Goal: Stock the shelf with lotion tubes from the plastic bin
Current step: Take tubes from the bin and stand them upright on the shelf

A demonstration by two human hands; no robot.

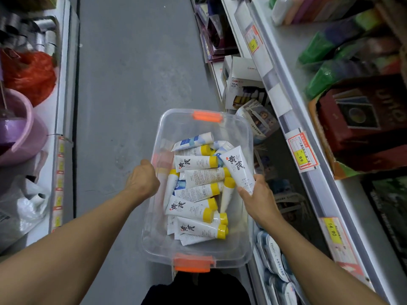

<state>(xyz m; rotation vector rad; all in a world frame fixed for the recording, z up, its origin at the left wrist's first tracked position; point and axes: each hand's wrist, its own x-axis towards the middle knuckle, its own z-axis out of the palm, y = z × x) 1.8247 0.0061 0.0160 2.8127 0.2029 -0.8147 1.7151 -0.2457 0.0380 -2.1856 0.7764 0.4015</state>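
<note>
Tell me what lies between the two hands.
In the head view, the clear plastic bin with white yellow-capped lotion tubes lies between left hand and right hand.

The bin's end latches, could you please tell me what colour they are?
Orange, on the clear plastic bin: far latch and near latch. The head view shows both.

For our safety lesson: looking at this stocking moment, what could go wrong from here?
1. The left hand alone grips the bin by its side rim; it might tip and spill tubes.
2. The right hand holds a tube near its cap end; it could slip.
</note>
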